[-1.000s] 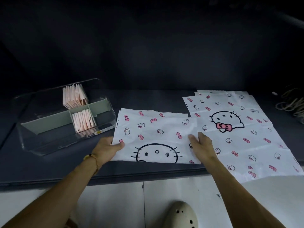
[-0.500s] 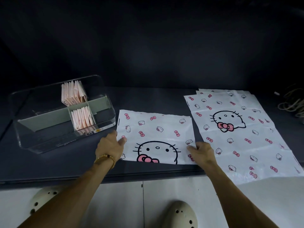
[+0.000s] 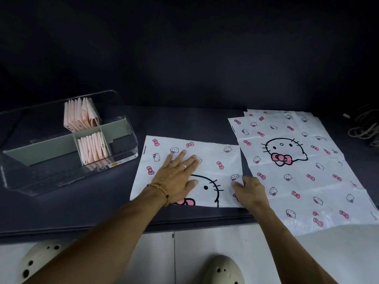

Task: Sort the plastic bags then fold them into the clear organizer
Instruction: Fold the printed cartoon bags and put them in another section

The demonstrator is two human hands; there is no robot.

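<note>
A white plastic bag (image 3: pixel 213 160) printed with a cat face and pink bows lies folded flat near the table's front edge. My left hand (image 3: pixel 176 177) presses flat on its middle with straight, spread fingers. My right hand (image 3: pixel 249 190) rests on the bag's right edge, fingers loosely bent, the fingertips touching the plastic. To the right a stack of larger unfolded bags (image 3: pixel 297 165) of the same print overhangs the table's front edge. The clear organizer (image 3: pixel 125 148) stands at the left with folded pink bags (image 3: pixel 82 115) in a rear compartment and more folded bags (image 3: pixel 93 148) in a front one.
The dark table (image 3: pixel 78 203) ends at a front edge just below my wrists. Coiled cords (image 3: pixel 367 128) lie at the far right. Grey dividers (image 3: pixel 45 148) split the organizer. Two pale clogs show on the white floor (image 3: pixel 194 253) below.
My left hand has slid from the bag's left edge onto its middle and flattened there. The right hand stays at the right edge. The bag lies smoother.
</note>
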